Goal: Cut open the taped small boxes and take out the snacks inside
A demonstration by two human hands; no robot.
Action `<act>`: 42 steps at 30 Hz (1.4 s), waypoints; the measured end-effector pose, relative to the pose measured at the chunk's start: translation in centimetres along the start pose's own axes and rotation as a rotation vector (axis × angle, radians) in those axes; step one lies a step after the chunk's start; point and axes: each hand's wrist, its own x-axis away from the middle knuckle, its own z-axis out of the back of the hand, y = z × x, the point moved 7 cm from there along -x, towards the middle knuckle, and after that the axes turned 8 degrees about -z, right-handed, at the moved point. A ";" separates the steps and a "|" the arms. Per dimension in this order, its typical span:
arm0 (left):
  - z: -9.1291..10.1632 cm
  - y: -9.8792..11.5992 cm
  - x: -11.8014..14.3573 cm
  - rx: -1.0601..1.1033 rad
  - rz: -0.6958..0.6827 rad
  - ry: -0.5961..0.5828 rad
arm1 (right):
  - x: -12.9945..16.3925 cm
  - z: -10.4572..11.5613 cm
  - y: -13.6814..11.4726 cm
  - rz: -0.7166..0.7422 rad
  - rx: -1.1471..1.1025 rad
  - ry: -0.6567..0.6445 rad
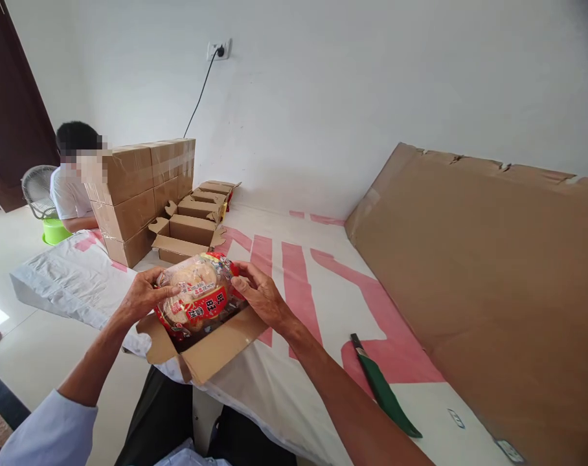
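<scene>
Gripping the rice-cracker bag (pixel 207 305) endwise between left hand (pixel 146 294) and right hand (pixel 263 296), best to ease it past the carton flaps (pixel 226 347) at the near edge of the surface (pixel 279 391).

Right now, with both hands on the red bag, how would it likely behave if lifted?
The bag is probably light for its size: round, cracker-like pieces show through its clear film. Those pieces could well break if squeezed. The shiny film may be a little slippery, though the left hand and right hand grip opposite ends.
</scene>
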 end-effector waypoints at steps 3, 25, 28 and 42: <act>0.6 -0.6 0.8 0.133 -0.006 0.124 | 1.3 0.5 1.3 -0.033 0.070 -0.048; -1.6 -3.0 -0.8 0.300 0.094 -0.096 | -1.3 -2.5 1.3 -0.093 -0.512 -0.076; -0.8 -4.1 -3.4 0.300 0.070 -0.034 | -3.6 -3.1 1.3 -0.095 -0.542 -0.155; -0.6 -8.1 -9.9 0.337 0.118 -0.017 | -9.0 -3.3 4.3 -0.063 -0.512 -0.053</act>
